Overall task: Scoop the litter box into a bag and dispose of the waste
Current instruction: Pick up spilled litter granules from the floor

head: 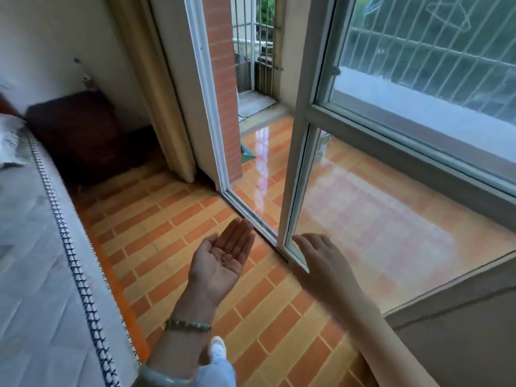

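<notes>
My left hand [212, 272] lies flat, palm up — tiny dark grains [229, 251] on it; right hand [321, 261], fingers straight, by the door [290, 177].

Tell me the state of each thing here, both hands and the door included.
Sliding door: partly open.
Left hand: palm up, fingers straight, small dark bits lying on it.
Right hand: palm down, fingers straight, by that door's edge.
Curtain: gathered aside.

A few tiny dark grains [226, 256] lie loose in the upturned left hand [215, 270]. They're clustered mid-palm, close together.
</notes>
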